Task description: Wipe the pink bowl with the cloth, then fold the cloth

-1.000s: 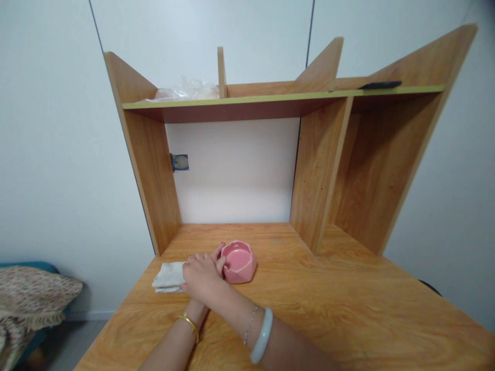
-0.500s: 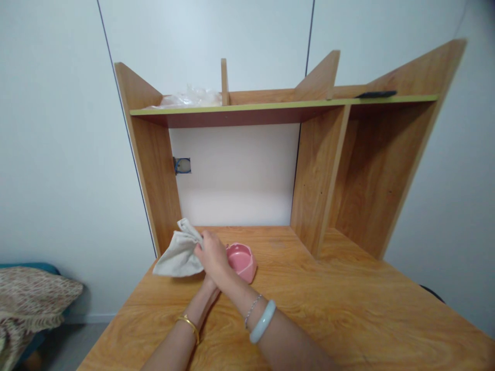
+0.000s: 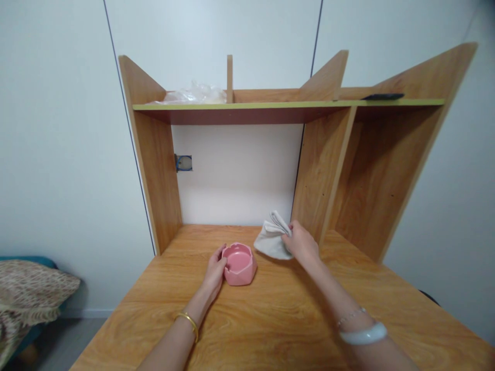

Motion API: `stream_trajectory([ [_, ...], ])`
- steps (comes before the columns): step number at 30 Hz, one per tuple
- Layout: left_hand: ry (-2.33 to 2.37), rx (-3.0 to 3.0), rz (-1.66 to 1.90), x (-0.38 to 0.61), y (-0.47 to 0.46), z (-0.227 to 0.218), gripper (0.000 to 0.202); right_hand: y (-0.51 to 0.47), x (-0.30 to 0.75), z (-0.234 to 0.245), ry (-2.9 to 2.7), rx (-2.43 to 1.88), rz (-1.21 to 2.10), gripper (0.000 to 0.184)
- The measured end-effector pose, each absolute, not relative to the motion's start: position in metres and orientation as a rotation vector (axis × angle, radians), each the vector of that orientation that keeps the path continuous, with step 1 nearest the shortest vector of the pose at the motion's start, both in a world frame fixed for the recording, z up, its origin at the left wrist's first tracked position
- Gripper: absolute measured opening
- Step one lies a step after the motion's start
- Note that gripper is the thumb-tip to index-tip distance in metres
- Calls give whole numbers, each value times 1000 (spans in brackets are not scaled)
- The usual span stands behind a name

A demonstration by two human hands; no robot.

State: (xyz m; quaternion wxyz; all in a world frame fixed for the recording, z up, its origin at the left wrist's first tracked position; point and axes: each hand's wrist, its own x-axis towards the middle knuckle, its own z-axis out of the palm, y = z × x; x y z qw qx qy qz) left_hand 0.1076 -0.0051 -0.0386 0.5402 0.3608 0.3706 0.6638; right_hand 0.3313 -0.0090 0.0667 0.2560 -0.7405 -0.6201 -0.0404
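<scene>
A pink faceted ashtray with notches in its rim sits upright on the wooden desk. My left hand grips its left side, thumb over the rim and fingers along the outer wall. To the right of the ashtray, my right hand is closed on a bunched, light grey cloth. The cloth hangs from the fingers, apart from the ashtray; whether its lower edge touches the desk I cannot tell.
A wooden shelf unit stands along the back of the desk. On it lie a clear plastic bag and a flat black object. An open socket box shows in the wall. A patterned fringed blanket is at far left.
My right hand has carried the cloth from left of the ashtray, across my left arm, to its right side. My left hand, hidden before, now shows on the ashtray.
</scene>
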Motion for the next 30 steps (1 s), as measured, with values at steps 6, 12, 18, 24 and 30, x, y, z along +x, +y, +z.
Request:
stream_trajectory([
  [6, 873, 861, 1565, 107, -5, -38, 44, -19, 337, 29, -1757, -2187, -150, 19],
  [12, 904, 837, 1560, 106, -5, -40, 51, -22, 330, 18, -1864, -2136, -138, 29],
  [18, 915, 822, 1561, 105, -4, -41, 53, -21, 331, 13, -1995, -2096, -175, 35],
  [24, 892, 834, 1562, 106, -4, -41, 49, -19, 335, 11, -2089, -2056, -262, 27],
  [30, 871, 851, 1553, 106, -3, -41, 45, -16, 336, 7, -2087, -2035, -265, 30],
])
